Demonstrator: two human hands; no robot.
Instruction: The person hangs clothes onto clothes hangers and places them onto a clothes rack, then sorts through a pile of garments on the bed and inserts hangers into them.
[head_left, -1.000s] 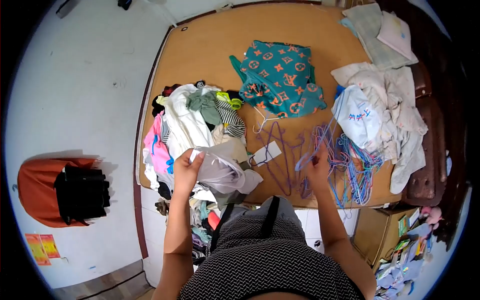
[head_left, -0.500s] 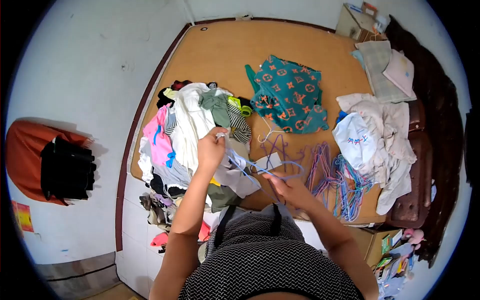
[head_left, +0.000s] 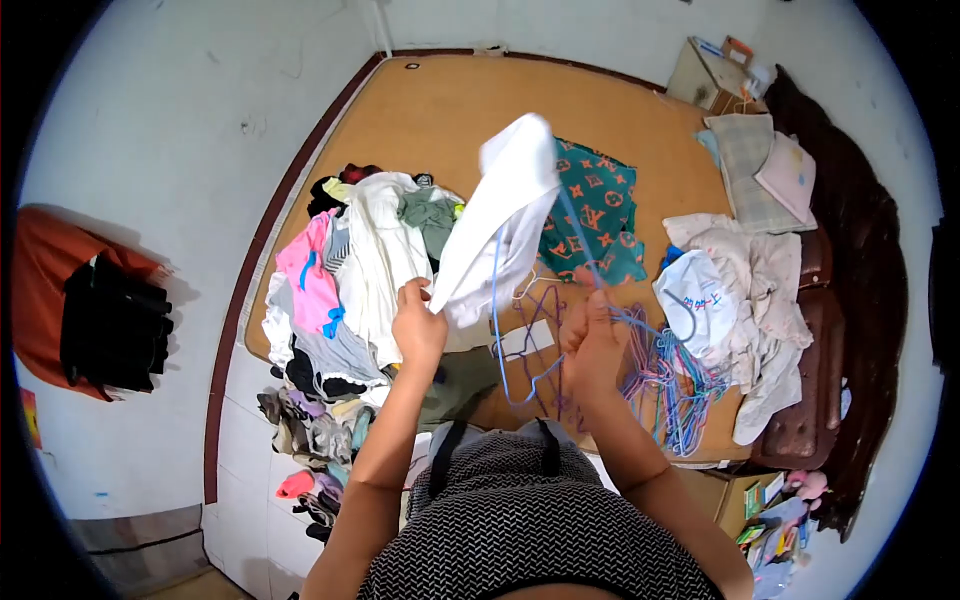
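My left hand (head_left: 418, 326) pinches the lower corner of a white garment (head_left: 500, 215), which is raised off the bed and blurred at its top. A blue clothes hanger (head_left: 499, 350) is in my right hand (head_left: 592, 345), its thin frame reaching up beside the white cloth. Whether the hanger goes inside the garment I cannot tell. Behind the cloth lies a teal garment with an orange pattern (head_left: 600, 215), partly covered. Purple hangers (head_left: 545, 310) and a white card (head_left: 527, 341) rest on the bed between my hands.
A heap of clothes (head_left: 375, 250) covers the bed's left side, with more clothes (head_left: 325, 435) on the floor below. Several tangled hangers (head_left: 685, 390) lie at the right, near a white plastic bag (head_left: 700, 300) and crumpled beige bedding (head_left: 765, 300). Pillows (head_left: 745, 165) sit by the dark headboard (head_left: 860, 250).
The white garment has been lifted from low between my hands to above them, now hiding part of the teal garment. My right hand has risen with the blue hanger; my left hand has lowered slightly.
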